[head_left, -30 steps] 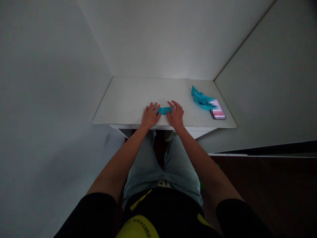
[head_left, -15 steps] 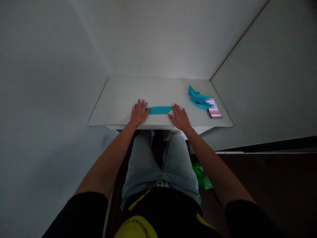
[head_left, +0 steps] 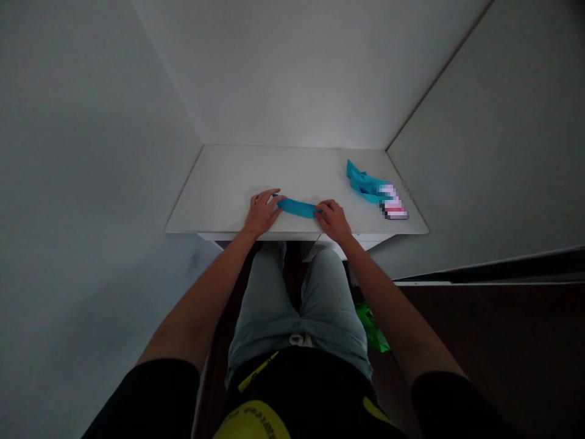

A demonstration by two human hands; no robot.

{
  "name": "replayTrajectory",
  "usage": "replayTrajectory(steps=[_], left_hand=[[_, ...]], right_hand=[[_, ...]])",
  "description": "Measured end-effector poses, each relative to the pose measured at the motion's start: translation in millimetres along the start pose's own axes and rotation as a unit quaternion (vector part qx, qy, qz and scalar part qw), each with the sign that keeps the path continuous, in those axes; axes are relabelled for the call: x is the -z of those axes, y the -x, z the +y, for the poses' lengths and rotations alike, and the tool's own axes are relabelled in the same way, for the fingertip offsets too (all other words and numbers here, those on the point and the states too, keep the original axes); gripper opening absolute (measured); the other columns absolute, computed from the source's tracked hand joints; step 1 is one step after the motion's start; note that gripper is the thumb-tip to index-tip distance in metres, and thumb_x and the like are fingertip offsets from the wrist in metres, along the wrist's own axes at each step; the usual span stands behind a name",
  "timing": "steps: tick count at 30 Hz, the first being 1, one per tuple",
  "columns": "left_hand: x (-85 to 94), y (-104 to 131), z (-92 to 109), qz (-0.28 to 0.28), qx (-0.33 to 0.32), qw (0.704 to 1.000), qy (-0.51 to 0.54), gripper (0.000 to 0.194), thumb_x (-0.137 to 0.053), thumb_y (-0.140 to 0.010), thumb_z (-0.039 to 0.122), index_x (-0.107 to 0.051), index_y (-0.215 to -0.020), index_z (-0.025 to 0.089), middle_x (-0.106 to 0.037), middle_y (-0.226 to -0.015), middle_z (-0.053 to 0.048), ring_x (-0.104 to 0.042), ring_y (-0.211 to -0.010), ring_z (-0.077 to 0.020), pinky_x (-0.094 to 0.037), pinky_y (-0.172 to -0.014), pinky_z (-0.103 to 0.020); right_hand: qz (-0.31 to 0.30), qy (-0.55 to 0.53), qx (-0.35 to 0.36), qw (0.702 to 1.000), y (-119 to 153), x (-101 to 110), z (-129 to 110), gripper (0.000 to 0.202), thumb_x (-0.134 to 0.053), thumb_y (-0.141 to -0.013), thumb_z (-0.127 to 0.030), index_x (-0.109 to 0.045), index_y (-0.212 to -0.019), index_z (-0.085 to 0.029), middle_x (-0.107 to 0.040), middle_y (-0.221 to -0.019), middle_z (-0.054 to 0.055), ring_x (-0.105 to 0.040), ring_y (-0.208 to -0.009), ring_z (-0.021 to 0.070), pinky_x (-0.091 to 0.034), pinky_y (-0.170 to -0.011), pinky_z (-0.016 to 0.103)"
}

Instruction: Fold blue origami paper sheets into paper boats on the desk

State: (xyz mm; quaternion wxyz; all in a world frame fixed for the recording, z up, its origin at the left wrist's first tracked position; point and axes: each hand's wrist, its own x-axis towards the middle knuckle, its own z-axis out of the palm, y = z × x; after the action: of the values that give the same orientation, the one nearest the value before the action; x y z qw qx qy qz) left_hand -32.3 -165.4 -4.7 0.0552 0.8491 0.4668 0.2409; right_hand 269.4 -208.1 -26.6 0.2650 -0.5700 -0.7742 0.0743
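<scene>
A flat, folded blue strip (head_left: 298, 208), its material not clear to me, spans the gap between my hands over the white tabletop and slopes down a little to the right. The strip's left end is pinched between thumb and fingers of my left hand (head_left: 262, 213). My right hand (head_left: 334, 220) has its fingers curled round the other end. Part of each end is hidden by the fingers.
Crumpled blue material (head_left: 365, 185) lies on the right of the white tabletop (head_left: 219, 177), touching a pixelated pink-and-white item (head_left: 395, 204). Walls close in the table at the back and both sides. A green plastic bag (head_left: 372, 327) is low on the right.
Both hands have gone from lying flat with spread fingers to gripping the strip's ends. The strip has tilted, its right end now nearer me. The crumpled blue material stays put.
</scene>
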Motion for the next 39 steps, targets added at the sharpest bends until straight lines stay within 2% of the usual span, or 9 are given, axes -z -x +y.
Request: replayTrajectory(steps=[3,5,10,15,20,24,29,35,39], left_hand=[[-1.7,-1.4,1.1,0.015,0.071,0.997,-0.004,0.073,-0.066,-0.103,0.034,-0.042,-0.17,0.016,-0.045,-0.177,-0.022,-0.041,-0.164,-0.0358,-0.033,-0.134,-0.054],[-3.1,-2.8,2.3,0.011,0.112,0.994,-0.007,0.081,-0.069,-0.1,0.037,-0.038,-0.171,0.011,-0.046,-0.174,-0.025,-0.041,-0.163,-0.0382,-0.032,-0.136,-0.055],[-7.0,-6.0,2.7,-0.02,0.114,0.993,-0.009,0.072,-0.064,-0.101,0.039,-0.045,-0.165,0.011,-0.05,-0.172,-0.025,-0.041,-0.164,-0.0383,-0.032,-0.137,-0.056],[-10.5,-6.0,0.0,-0.019,0.115,0.993,-0.014,0.07,-0.06,-0.103,0.043,-0.046,-0.163,0.011,-0.049,-0.173,-0.026,-0.04,-0.166,-0.0396,-0.031,-0.137,-0.058],[-13.3,-5.1,-3.5,-0.008,0.113,0.993,-0.016,0.067,-0.053,-0.105,0.045,-0.047,-0.162,0.01,-0.051,-0.17,-0.027,-0.042,-0.164,-0.0406,-0.032,-0.135,-0.06],[-15.6,-5.0,-6.0,-0.014,0.12,0.992,-0.029,0.07,-0.054,-0.103,0.047,-0.047,-0.16,0.007,-0.053,-0.166,-0.029,-0.044,-0.161,-0.0436,-0.035,-0.133,-0.062],[-16.3,-4.7,-6.2,-0.01,0.117,0.992,-0.041,0.071,-0.054,-0.103,0.049,-0.048,-0.16,0.008,-0.055,-0.164,-0.029,-0.046,-0.159,-0.0436,-0.037,-0.132,-0.061],[-17.8,-3.9,-7.4,-0.006,0.106,0.993,-0.051,0.073,-0.052,-0.103,0.053,-0.049,-0.159,0.006,-0.057,-0.161,-0.03,-0.048,-0.156,-0.0452,-0.039,-0.13,-0.061],[-18.6,-3.4,-7.9,-0.008,0.106,0.993,-0.055,0.074,-0.053,-0.103,0.052,-0.049,-0.159,0.004,-0.057,-0.16,-0.03,-0.048,-0.154,-0.0462,-0.04,-0.129,-0.061]], right_hand=[[0.001,-0.009,-0.046,0.999,1.5,0.3,3.9,0.035,-0.049,-0.114,-0.035,-0.078,-0.125,-0.02,-0.077,-0.122,0.014,-0.068,-0.115,0.0297,-0.046,-0.109,0.047],[0.028,0.01,-0.095,0.995,5.9,4.5,9.6,0.035,-0.049,-0.113,-0.034,-0.078,-0.125,-0.021,-0.077,-0.124,0.014,-0.066,-0.116,0.0306,-0.042,-0.109,0.049],[0.103,0.114,-0.185,0.971,23.3,35.5,44.4,0.036,-0.051,-0.11,-0.035,-0.081,-0.125,-0.021,-0.073,-0.132,0.019,-0.058,-0.124,0.0388,-0.041,-0.103,0.054],[0.127,0.195,-0.256,0.938,33.1,70.1,75.6,0.04,-0.056,-0.108,-0.039,-0.081,-0.135,-0.021,-0.065,-0.143,0.023,-0.054,-0.127,0.0429,-0.041,-0.108,0.062],[0.111,0.228,-0.236,0.938,38.5,79.7,73.7,0.048,-0.064,-0.106,-0.047,-0.074,-0.145,-0.02,-0.058,-0.15,0.024,-0.052,-0.13,0.043,-0.041,-0.112,0.061],[0.086,0.22,-0.219,0.947,37.2,75.6,70.1,0.037,-0.067,-0.104,-0.047,-0.079,-0.127,-0.02,-0.063,-0.144,0.023,-0.053,-0.128,0.0424,-0.042,-0.111,0.062],[0.091,0.216,-0.241,0.942,20.5,76.5,83.3,0.026,-0.065,-0.104,-0.039,-0.081,-0.113,-0.021,-0.067,-0.138,0.021,-0.054,-0.128,0.0418,-0.042,-0.111,0.062],[0.134,0.218,-0.221,0.941,-2.9,91.7,106.4,0.023,-0.064,-0.102,-0.036,-0.081,-0.107,-0.023,-0.067,-0.139,0.02,-0.054,-0.127,0.0401,-0.043,-0.109,0.06],[0.104,0.231,-0.223,0.941,-18.7,102.5,111.7,0.021,-0.063,-0.101,-0.032,-0.08,-0.107,-0.021,-0.064,-0.146,0.021,-0.052,-0.131,0.0411,-0.04,-0.112,0.061]])
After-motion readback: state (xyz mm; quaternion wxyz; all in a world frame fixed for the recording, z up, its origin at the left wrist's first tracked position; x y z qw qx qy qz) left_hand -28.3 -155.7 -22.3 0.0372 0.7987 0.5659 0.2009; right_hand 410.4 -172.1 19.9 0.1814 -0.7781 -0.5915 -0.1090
